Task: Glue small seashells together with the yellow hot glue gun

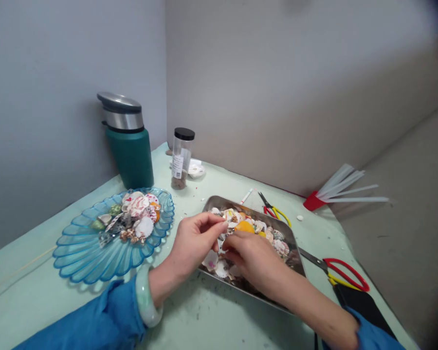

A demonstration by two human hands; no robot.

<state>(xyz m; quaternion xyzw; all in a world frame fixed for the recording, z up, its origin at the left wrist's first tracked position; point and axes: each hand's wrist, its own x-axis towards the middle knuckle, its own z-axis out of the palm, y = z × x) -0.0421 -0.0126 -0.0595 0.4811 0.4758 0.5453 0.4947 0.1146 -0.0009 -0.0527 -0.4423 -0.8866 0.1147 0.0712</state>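
Observation:
My left hand (199,238) is closed in a pinch, thumb against forefinger, over the near left part of a metal tray (299,255). My right hand (253,260) meets it from the right, its fingers also drawn together. Something small and dark lies between the two sets of fingertips, but its kind is too small to tell. Under both hands, the tray holds many seashells (281,248), white, pinkish and patterned. An orange shell (245,226) shows just beyond my right fingers. My right hand hides some of the shells.
On the left stands a blue scalloped plate (91,257) bearing a pile of shells (136,211). Behind are a green bottle (131,155) and a black-lidded jar (181,158). Small cutters (273,210), red-and-yellow scissors (345,274) and a red holder (314,201) with whitish sticks lie rightward.

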